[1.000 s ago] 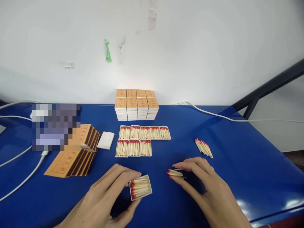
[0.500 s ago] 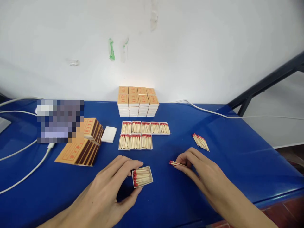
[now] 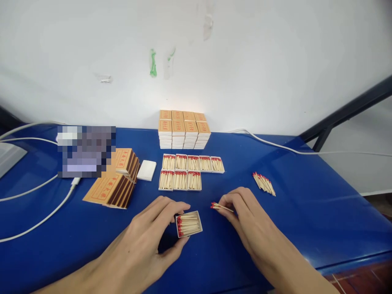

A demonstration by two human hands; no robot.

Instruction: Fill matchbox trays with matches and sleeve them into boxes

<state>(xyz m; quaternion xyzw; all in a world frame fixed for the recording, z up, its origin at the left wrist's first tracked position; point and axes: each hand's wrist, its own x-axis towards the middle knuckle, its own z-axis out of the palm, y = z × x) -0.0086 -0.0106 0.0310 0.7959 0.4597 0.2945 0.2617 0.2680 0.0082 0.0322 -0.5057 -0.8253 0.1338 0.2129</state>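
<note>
Spanning the foreground was a blue table (image 3: pixel 294 179), with the left hand (image 3: pixel 147 241) and the right hand (image 3: pixel 249 216) above it. A matchbox stack (image 3: pixel 184 131) stood at the back, behind two rows of filled trays (image 3: pixel 195 190). One match tray (image 3: pixel 200 221) was clasped in the left hand; a match pile (image 3: pixel 263 184) lay farther right; a few red-tipped matches (image 3: pixel 221 207) were pinched by the right hand.

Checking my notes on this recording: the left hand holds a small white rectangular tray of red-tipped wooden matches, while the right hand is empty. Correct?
Not quite: the head view shows the right hand pinching a few red-tipped wooden matches, not empty. The left hand does hold the small white rectangular tray.
</note>
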